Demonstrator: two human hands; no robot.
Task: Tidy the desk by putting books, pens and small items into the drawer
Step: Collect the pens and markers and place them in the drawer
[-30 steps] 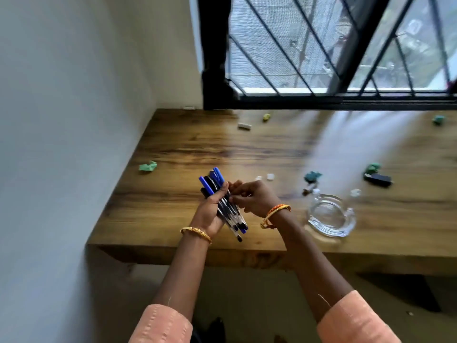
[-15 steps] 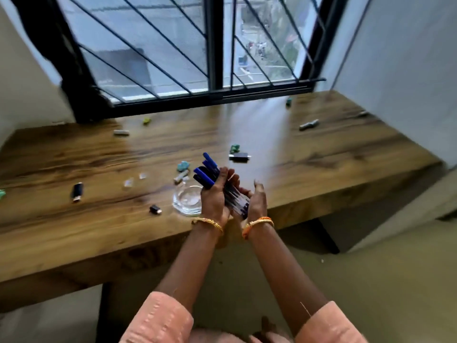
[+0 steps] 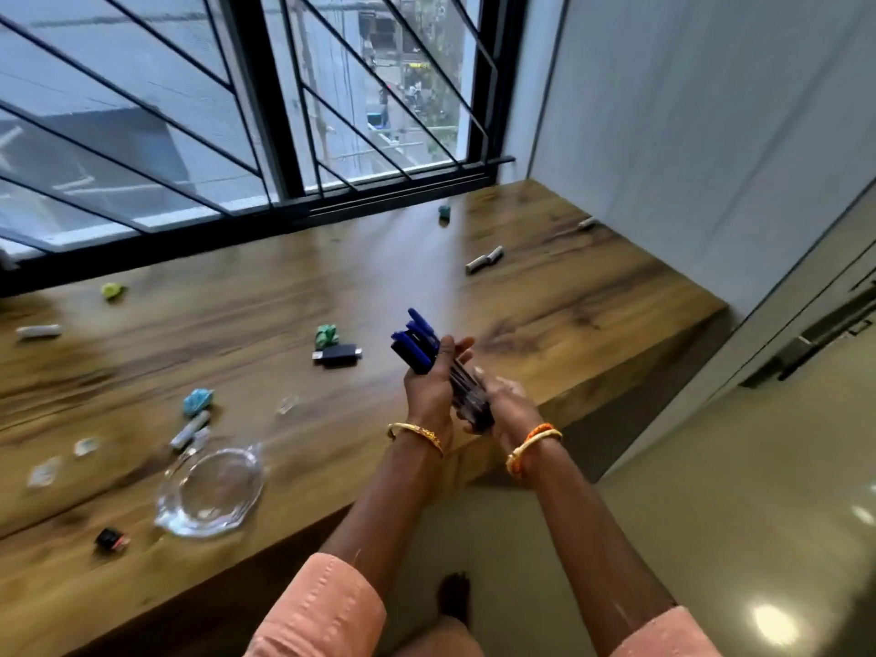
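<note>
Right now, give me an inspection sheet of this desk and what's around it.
Surface: wooden desk under a barred window, wall at its right end.
Job's things: bundle of pens with blue caps, held above the desk's front edge; no drawer or books seen.
Clutter: glass ashtray, black USB stick, green and teal crumpled bits, small grey cylinders.
Hands: left hand grips the pens; right hand holds their lower ends, its fingers blurred.
Cables: nothing seen.
Surroundings: tiled floor, cabinet doors at right.
</note>
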